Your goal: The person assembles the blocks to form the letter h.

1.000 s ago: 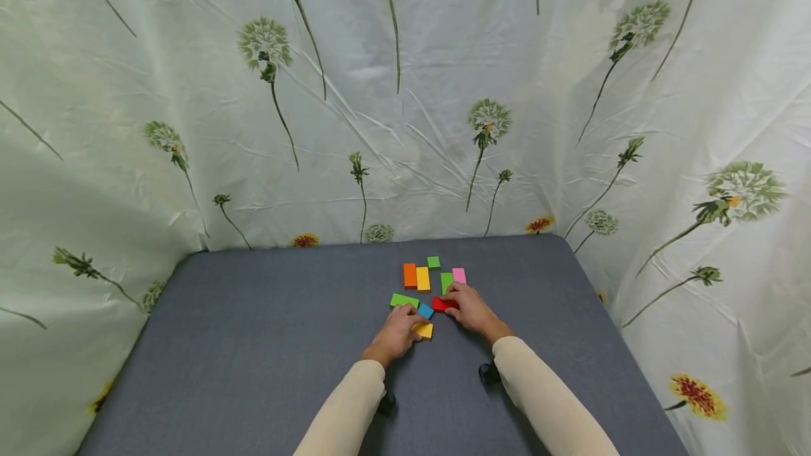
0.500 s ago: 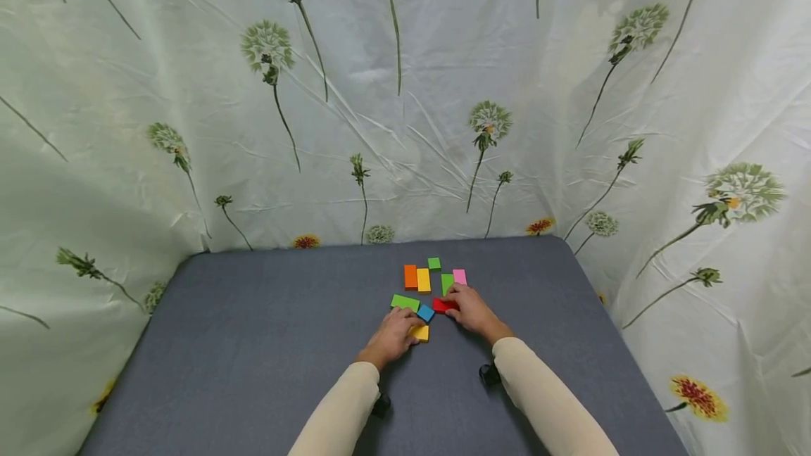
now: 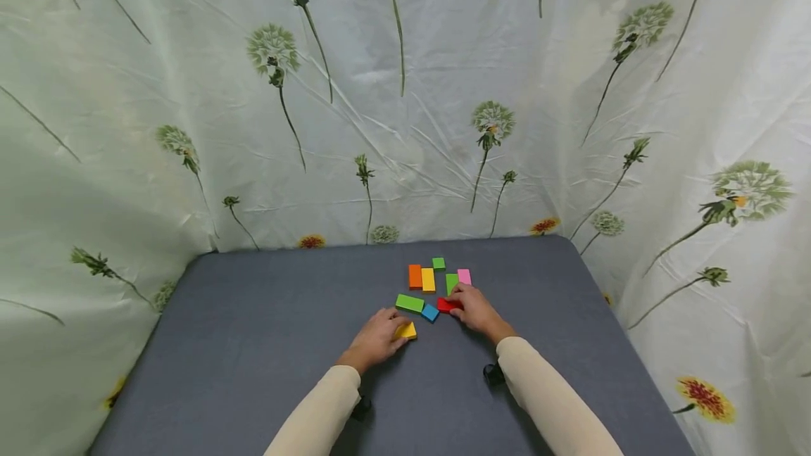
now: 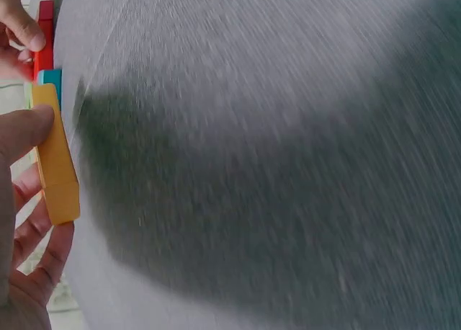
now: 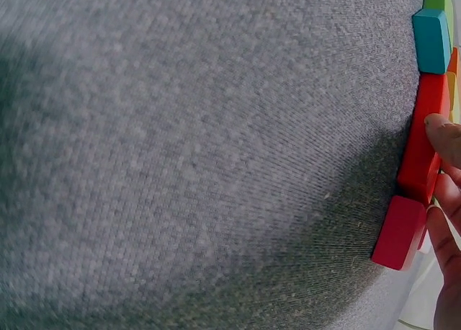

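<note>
My left hand (image 3: 378,335) pinches a yellow block (image 4: 54,139), thumb on the near face and fingers behind. A seam crosses that block near its lower end in the left wrist view; I cannot tell whether it is one piece or two. My right hand (image 3: 476,309) holds a red block (image 5: 423,139) between thumb and fingers, low at the table. A darker red block (image 5: 399,233) sits at the red one's end in the right wrist view. Left of the red block lie a blue block (image 3: 430,312) and a green block (image 3: 410,303), touching or nearly so.
Behind the hands stand an orange block (image 3: 415,276), another yellow block (image 3: 429,280), a small green block (image 3: 438,264), a green block (image 3: 452,283) and a pink block (image 3: 464,276). The grey table (image 3: 266,343) ends at a flowered curtain (image 3: 418,160).
My left hand has moved left with the yellow block, away from the blue and green blocks. The right hand stays at the red block. The head view has shifted slightly.
</note>
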Demonstrator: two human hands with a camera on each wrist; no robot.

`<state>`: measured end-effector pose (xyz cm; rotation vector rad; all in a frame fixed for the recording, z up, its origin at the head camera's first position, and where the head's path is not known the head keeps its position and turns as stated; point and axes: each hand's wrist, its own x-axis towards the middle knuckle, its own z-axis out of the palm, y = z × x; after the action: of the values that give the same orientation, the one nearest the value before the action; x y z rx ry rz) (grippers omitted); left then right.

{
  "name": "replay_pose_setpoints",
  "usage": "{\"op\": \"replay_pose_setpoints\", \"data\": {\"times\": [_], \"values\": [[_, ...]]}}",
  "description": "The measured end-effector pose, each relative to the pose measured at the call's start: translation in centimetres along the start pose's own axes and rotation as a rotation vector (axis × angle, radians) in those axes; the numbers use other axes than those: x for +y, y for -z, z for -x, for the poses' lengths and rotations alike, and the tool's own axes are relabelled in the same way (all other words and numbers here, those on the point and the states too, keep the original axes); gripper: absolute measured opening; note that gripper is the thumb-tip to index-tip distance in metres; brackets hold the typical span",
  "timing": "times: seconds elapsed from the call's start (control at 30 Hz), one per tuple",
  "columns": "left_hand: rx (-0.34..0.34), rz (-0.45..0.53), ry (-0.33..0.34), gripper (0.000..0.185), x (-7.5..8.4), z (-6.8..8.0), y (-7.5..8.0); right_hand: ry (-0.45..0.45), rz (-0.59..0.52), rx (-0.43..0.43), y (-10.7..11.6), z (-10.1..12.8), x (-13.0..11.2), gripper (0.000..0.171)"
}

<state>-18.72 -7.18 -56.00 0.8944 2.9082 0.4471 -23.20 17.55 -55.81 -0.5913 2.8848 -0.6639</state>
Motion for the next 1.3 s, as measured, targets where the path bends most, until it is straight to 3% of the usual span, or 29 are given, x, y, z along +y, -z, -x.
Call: {"op": "replay_pose_setpoints", "data": {"times": [0.27, 0.5, 0.7, 0.9, 1.1, 1.3], "values": [[0.006, -0.036, 0.050, 0.032, -1.5, 2.3, 1.4, -0.003, -0.004, 0.002, 0.0, 0.0, 0.1, 0.026], [0.097, -0.007, 0.124, 0.030, -3.0, 4.7, 2.3, 0.001, 0.016, 0.003, -0.1, -0.2, 0.2, 0.025], [0.122, 0.049, 0.208, 0.032, -4.0, 6.7, 3.8, -0.012, 0.001, 0.003, -0.1, -0.1, 0.1, 0.026], [0.174, 0.083, 0.250, 0.036, -5.0, 8.6, 4.7, -0.009, 0.000, 0.012, -0.1, -0.1, 0.2, 0.026], [0.208, 0.085, 0.286, 0.043, -5.5, 10.1, 5.2, 0.008, 0.005, 0.014, -0.2, 0.0, 0.3, 0.025], [0.211, 0.073, 0.326, 0.037, -5.5, 11.4, 5.3, -0.009, -0.009, 0.008, -0.1, -0.1, 0.0, 0.025]]}}
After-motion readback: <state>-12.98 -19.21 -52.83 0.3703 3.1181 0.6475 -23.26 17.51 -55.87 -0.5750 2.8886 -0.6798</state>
